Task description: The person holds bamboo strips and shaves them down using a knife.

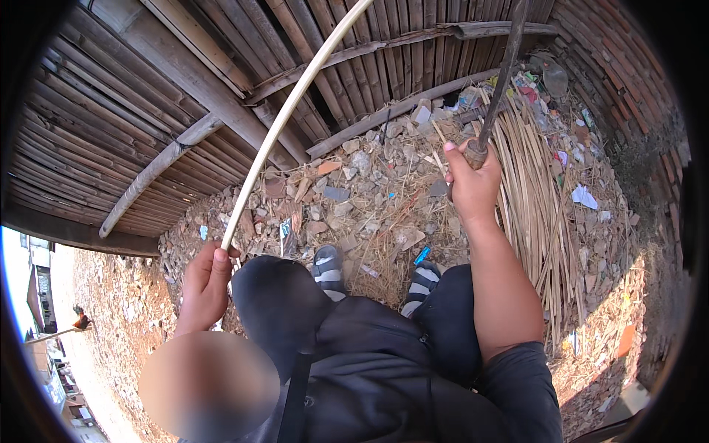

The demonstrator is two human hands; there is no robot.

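Note:
My left hand [207,284] is closed round the lower end of a long pale bamboo strip [277,125]. The strip slants up past the bamboo wall and leaves the picture at the top. In my right hand [473,184] is the wooden handle of a machete [498,85]. Its long dark blade points up and away, apart from the strip. Just right of that hand lies a bundle of split bamboo strips [528,192] on the rubble.
A slatted bamboo wall [369,66] rises ahead and to the left; a brick wall [635,81] stands on the right. Broken bricks, stones and litter [354,177] cover the ground around my sandalled feet [329,273]. A rooster [80,319] is at far left. A blurred oval hides the lower left.

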